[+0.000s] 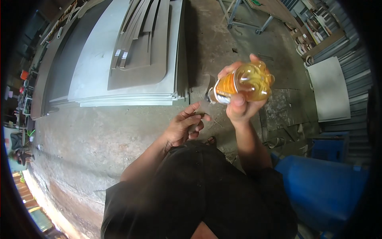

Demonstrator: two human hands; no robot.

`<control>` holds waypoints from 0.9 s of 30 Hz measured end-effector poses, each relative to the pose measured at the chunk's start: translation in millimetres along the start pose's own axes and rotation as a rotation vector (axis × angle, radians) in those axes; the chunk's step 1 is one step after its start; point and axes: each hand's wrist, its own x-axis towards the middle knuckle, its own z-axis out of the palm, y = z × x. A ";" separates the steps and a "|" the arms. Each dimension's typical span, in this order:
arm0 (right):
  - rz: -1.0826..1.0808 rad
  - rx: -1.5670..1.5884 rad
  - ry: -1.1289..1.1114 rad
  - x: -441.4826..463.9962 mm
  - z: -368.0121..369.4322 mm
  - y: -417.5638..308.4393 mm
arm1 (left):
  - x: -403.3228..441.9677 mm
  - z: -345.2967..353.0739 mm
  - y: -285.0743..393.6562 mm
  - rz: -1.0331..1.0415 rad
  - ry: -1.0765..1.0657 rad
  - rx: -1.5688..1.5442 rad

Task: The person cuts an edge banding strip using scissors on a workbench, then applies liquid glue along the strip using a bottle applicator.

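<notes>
My right hand [240, 107] is wrapped round a clear plastic bottle [254, 81] of yellow liquid with an orange label. The bottle is tipped, its base up to the right and its neck pointing down and left. Just below and left of the neck is my left hand [185, 127], its fingers curled and the thumb against them. Something small and dark may lie between those fingertips, but I cannot make it out. A pale blur lies between the bottle's mouth and the left fingertips.
A stack of metal sheets [99, 67] with long metal strips [139, 24] on top lies ahead to the left. A blue drum [322, 187] stands close at the right. A wheeled steel-frame table [248, 24] is farther off. A pale panel [329, 89] leans at the corrugated wall.
</notes>
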 end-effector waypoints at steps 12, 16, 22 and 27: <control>-0.027 -0.007 -0.023 -11.2 -9.1 -6.9 | 11.3 -3.8 -7.9 0.155 -0.138 0.272; 0.072 0.162 -0.015 -28.8 2.6 -27.0 | 11.1 -7.4 -16.4 0.170 -0.101 0.217; 0.069 -0.045 0.036 -3.4 -17.4 -20.1 | 0.0 0.1 -14.3 0.161 -0.147 0.184; 0.115 0.132 -0.100 -27.0 -19.9 -36.0 | -1.3 0.0 -15.4 0.100 -0.081 0.047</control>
